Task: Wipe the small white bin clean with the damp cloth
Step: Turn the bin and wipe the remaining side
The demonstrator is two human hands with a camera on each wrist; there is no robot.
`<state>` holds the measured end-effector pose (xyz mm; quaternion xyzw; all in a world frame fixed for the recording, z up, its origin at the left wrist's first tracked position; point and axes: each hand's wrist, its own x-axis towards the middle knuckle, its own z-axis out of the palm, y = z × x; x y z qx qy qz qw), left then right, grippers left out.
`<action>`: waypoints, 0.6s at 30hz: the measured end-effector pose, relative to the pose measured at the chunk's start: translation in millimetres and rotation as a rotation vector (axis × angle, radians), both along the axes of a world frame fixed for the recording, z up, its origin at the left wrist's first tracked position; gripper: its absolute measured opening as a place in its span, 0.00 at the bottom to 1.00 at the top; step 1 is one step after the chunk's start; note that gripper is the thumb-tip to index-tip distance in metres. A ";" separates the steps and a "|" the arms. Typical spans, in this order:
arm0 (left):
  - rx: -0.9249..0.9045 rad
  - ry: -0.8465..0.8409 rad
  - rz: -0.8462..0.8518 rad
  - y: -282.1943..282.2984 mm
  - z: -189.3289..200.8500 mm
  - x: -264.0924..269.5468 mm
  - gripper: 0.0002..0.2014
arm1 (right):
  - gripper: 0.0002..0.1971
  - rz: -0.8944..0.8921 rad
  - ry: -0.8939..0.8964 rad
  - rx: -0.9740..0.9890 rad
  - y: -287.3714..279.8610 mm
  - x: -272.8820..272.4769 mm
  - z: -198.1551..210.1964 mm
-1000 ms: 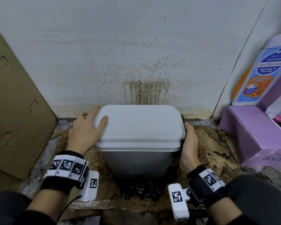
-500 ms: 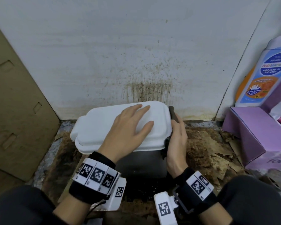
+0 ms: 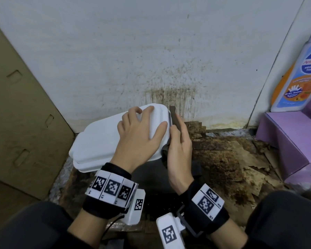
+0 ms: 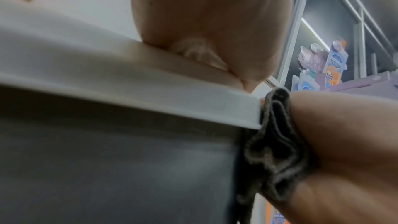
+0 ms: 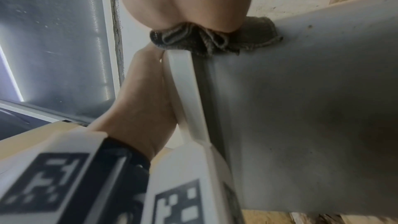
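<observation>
The small white bin (image 3: 101, 141) stands on the floor by the stained wall, turned at an angle, lid closed. My left hand (image 3: 140, 133) lies flat on the right part of the lid, fingers spread, fingertips at the far edge. My right hand (image 3: 180, 151) holds a dark grey damp cloth (image 3: 175, 117) against the bin's right side, just under the lid rim. In the left wrist view the cloth (image 4: 273, 151) is bunched between that hand and the bin wall (image 4: 107, 168). In the right wrist view the cloth (image 5: 206, 40) sits crumpled under the palm against the wall (image 5: 301, 108).
A cardboard sheet (image 3: 16, 114) leans at the left. At the right stands a purple box (image 3: 285, 137) with a blue and orange bottle (image 3: 298, 78) on it. Around the bin the floor (image 3: 232, 159) is dirty, with peeling brown paper.
The bin has swung round, its left end now toward me and left. My left hand moved from the lid's left corner to its right part. My right hand slid the cloth along the right side.
</observation>
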<state>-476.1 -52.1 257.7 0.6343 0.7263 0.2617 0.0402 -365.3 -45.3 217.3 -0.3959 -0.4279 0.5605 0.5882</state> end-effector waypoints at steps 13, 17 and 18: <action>-0.003 -0.064 0.011 -8.2 7.4 -33.4 0.30 | 0.20 0.027 0.320 -0.332 26.1 3.8 -6.1; -0.006 -0.107 -0.066 -9.3 10.0 -44.8 0.32 | 0.21 -0.009 0.196 -0.232 21.8 2.3 -6.0; -0.004 -0.131 -0.065 -9.1 11.3 -47.1 0.32 | 0.22 0.000 0.153 -0.198 19.6 0.3 -5.9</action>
